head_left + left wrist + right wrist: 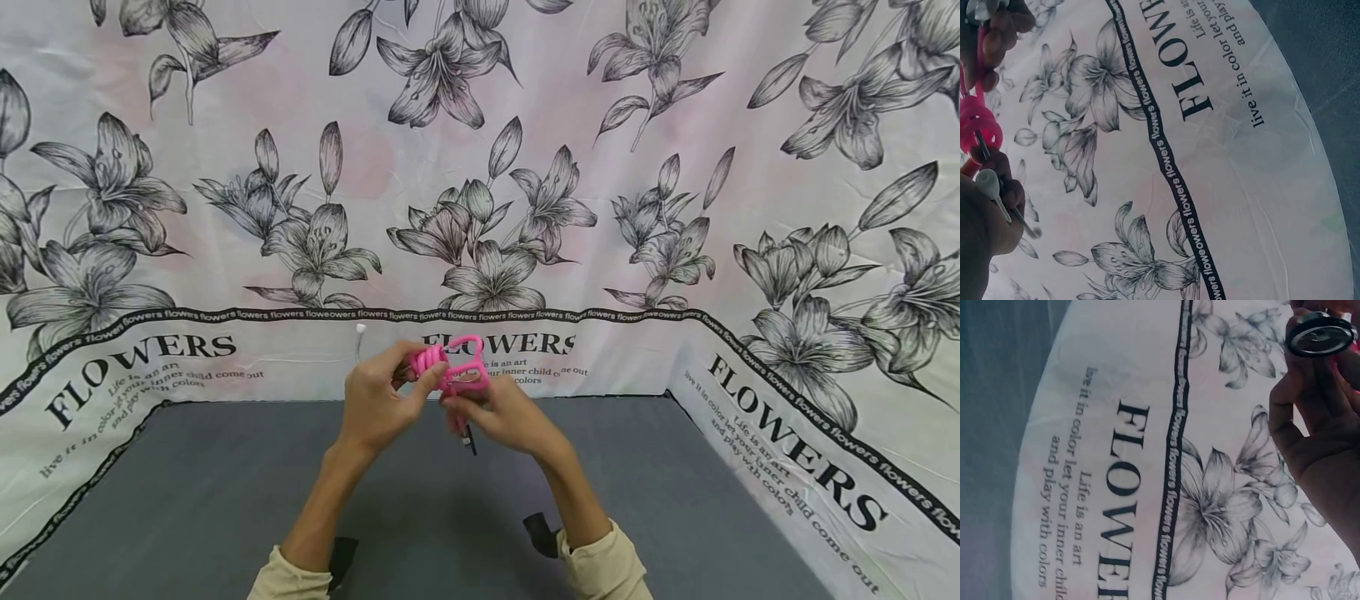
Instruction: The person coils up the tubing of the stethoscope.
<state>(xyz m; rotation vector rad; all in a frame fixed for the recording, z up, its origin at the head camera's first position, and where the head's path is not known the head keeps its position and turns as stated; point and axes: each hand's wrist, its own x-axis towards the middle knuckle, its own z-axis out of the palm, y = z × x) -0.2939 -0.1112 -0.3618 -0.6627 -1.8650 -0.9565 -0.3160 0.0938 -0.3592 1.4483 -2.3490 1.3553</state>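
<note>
A pink stethoscope [468, 372] is held up above the table between both hands, its tubing wound into several coils with a loop standing out. My left hand [375, 404] grips the coiled tubing and metal ear tubes; a white ear tip [987, 180] shows beside its fingers in the left wrist view. Another white ear tip [360, 328] sticks up behind that hand. With curled fingers my right hand [517, 417] holds the other end, near the round chest piece [1319, 337], whose dark rim shows in the right wrist view. Fingers hide part of the tubing.
A grey table [450, 525] lies below the hands. Behind it and along both sides hangs a white cloth [645, 358] printed with flowers and lettering. Dark straps [540, 533] hang by the sleeve cuffs.
</note>
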